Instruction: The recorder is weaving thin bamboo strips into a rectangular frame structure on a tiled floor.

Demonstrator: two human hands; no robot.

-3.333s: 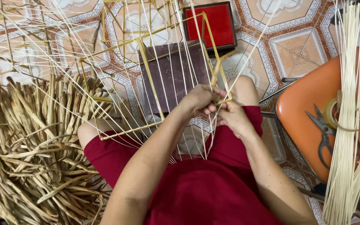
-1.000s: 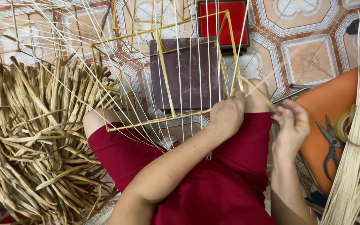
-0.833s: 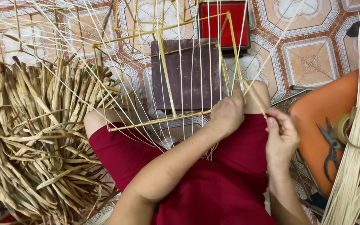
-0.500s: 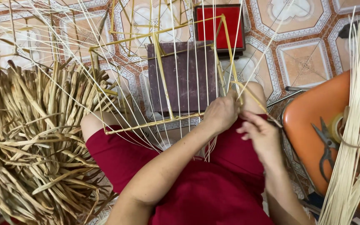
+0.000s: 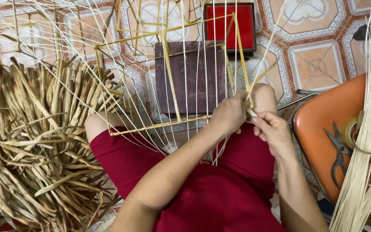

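Your left hand (image 5: pixel 228 115) grips the near right corner of the bamboo frame (image 5: pixel 168 77) resting across your knees, and your right hand (image 5: pixel 273 131) pinches a thin strip (image 5: pixel 260 77) at that same joint, fingers narrowed around it. The strip looks brittle, so a sharp bend at the corner could snap it, and a loose grip could tilt the frame and tangle its thin spokes. The red tray (image 5: pixel 229 25) at the far edge of the tiled floor (image 5: pixel 318 64) appears empty; the orange seat (image 5: pixel 336 120) at your right carries scissors (image 5: pixel 338 150) and pale reeds (image 5: pixel 368 129).
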